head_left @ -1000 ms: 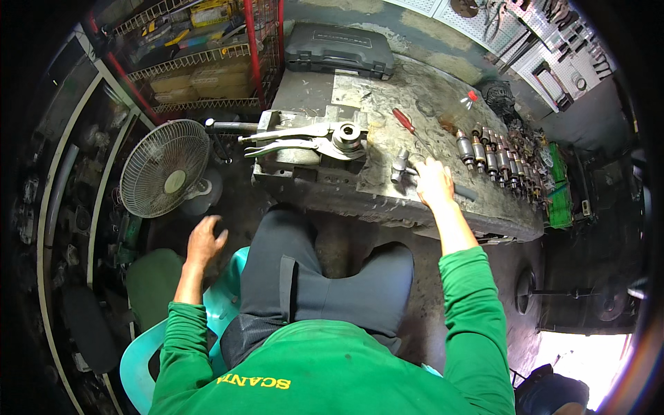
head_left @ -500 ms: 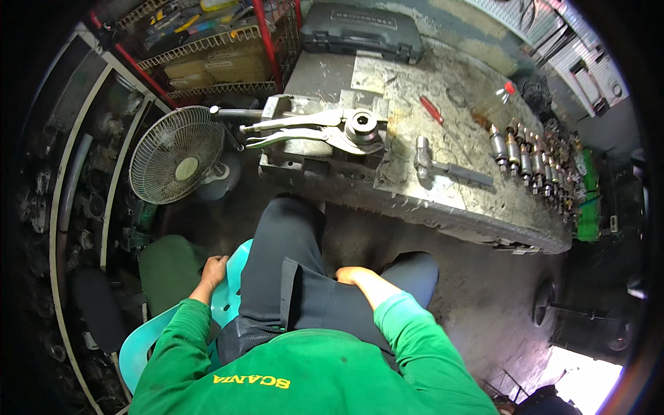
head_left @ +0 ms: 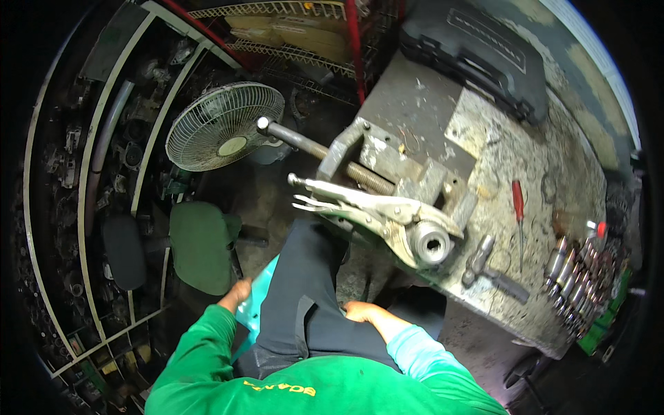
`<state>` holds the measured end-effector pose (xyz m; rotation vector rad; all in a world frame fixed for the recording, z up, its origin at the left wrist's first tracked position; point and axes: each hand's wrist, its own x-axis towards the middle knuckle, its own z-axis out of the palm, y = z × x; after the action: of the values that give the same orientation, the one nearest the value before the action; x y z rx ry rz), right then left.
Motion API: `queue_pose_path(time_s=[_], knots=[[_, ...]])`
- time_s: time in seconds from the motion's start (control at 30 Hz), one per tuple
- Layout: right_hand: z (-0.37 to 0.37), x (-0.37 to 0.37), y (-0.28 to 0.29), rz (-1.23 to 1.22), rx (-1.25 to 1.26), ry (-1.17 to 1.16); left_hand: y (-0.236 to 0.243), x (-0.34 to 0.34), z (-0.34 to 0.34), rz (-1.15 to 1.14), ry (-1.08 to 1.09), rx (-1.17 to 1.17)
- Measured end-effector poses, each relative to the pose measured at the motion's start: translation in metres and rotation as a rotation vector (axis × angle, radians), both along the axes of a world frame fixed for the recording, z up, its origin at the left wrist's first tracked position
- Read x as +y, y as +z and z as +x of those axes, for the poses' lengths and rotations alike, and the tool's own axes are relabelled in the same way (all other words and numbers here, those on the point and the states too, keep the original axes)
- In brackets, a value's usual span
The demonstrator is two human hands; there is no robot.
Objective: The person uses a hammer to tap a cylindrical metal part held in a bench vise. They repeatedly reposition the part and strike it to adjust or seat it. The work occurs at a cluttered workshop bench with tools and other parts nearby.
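Teal chair (head_left: 261, 287) sits under the person (head_left: 332, 384), left hand (head_left: 236, 294) clasping its edge; right hand (head_left: 358, 312) touches the trousers (head_left: 290, 283), grip unclear. Pliers (head_left: 356, 199), hammer (head_left: 494, 274) and screwdriver (head_left: 518, 202) occupy the bench (head_left: 553, 162).

The near person wears a bright green shirt (head_left: 360, 384) with yellow lettering (head_left: 280, 388) and charcoal trousers (head_left: 290, 277), on a turquoise chair (head_left: 252, 304). Left, a pale grey fan (head_left: 232, 145). Right, silvery locking pliers (head_left: 366, 197), a red-handled screwdriver (head_left: 517, 199) and a mottled grey-and-cream workbench (head_left: 560, 162). Far, a black case (head_left: 477, 59) and a red-posted rack (head_left: 355, 52).
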<state>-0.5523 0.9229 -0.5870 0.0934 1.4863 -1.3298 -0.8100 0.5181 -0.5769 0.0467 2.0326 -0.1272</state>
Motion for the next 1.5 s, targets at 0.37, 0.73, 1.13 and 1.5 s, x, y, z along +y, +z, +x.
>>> queue_pose_path(time_s=[0.37, 0.73, 1.13, 1.5], knots=[[-0.017, 0.087, 0.005, 0.384, 0.005, 0.108, 0.034, 0.064, 0.053, -0.004, -0.068, -0.373], [-0.079, 0.122, 0.07, 0.418, 0.166, -0.164, 0.111, 0.197, -0.131, 0.379, 0.037, -0.023], [-0.051, 0.107, 0.049, 0.606, 0.27, -0.252, -0.001, 0.232, -0.246, 0.515, -0.236, 0.279], [0.007, 0.113, 0.146, 0.994, 0.498, -0.607, 0.037, 0.254, -0.195, 0.846, -0.156, 0.128]])
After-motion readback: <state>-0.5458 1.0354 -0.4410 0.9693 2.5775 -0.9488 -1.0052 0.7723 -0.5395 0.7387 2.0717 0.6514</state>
